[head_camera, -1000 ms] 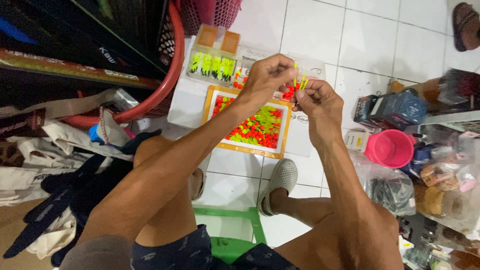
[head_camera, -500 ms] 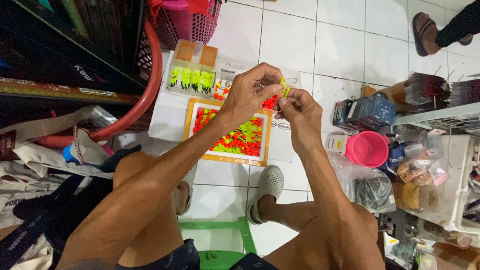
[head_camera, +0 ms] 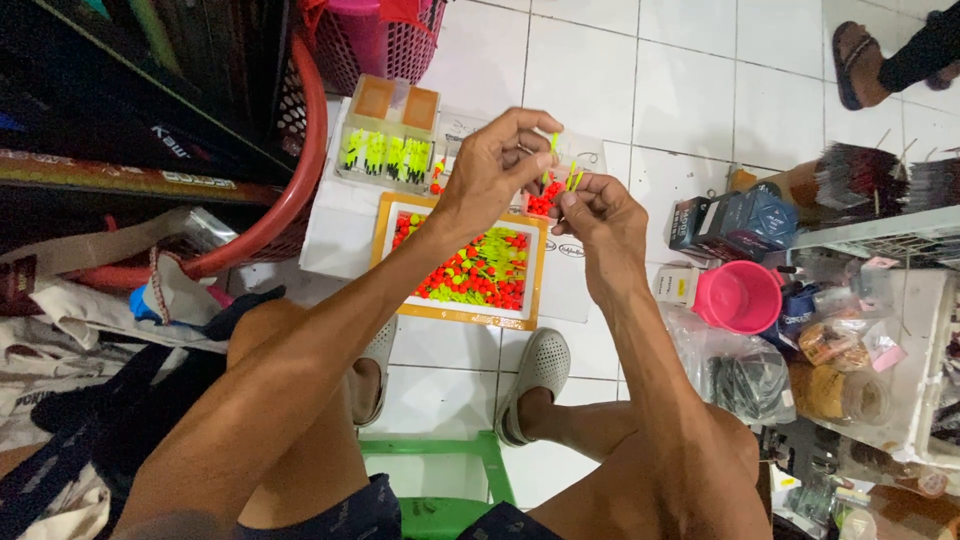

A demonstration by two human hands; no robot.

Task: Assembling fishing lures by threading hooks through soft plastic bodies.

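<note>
The left hand (head_camera: 495,170) and right hand (head_camera: 600,215) are each pinching thin yellow-green fishing floats (head_camera: 565,175), grip narrow, above the orange-rimmed tray (head_camera: 385,260) of red and yellow floats on the floor. A slackening pinch could be dropping floats outside the tray, scattering them across white tiles (head_camera: 590,60).

Left hand (head_camera: 497,160) and right hand (head_camera: 597,208) pinch thin yellow-green plastic sticks (head_camera: 568,178) together. Directly beneath lies an orange-rimmed white tray (head_camera: 538,268) of red and yellow-green beads (head_camera: 470,272). A pink plastic cup (head_camera: 738,296) stands just right.
</note>
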